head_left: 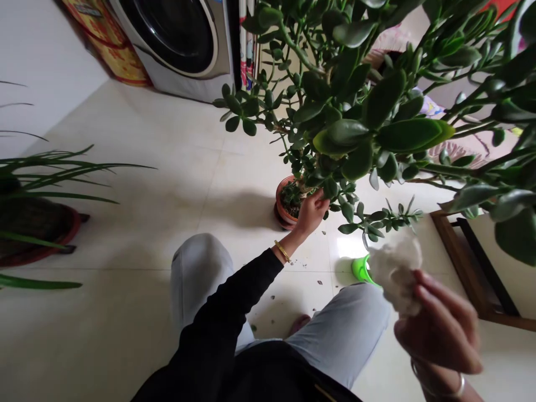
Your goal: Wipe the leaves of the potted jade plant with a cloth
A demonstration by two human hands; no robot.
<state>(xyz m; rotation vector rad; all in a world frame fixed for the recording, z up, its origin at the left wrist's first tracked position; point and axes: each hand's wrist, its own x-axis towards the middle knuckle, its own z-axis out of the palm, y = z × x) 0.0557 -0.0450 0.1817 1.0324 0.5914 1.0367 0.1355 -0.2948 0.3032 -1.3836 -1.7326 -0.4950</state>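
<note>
Cloth (pixel 397 268), crumpled, off-white, pinched in right hand (pixel 441 326) near bushy green plant (pixel 408 134) in round brown pot (pixel 279 196); left hand (pixel 311 215) at low leaves (pixel 330 188), can't tell if pinching; likely leaf-wiping, calling for soft touch next.

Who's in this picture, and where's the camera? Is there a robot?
No robot, just a person with two bare hands. The camera is worn on the person's head and looks forward and down, so you can see the knees too. The left hand reaches among the low leaves of a big leafy plant, beside its reddish-brown pot; I can't tell whether it grips anything. The right hand holds a pale crumpled thing, maybe a cloth. On the floor are small dark bits and a green container.
</note>
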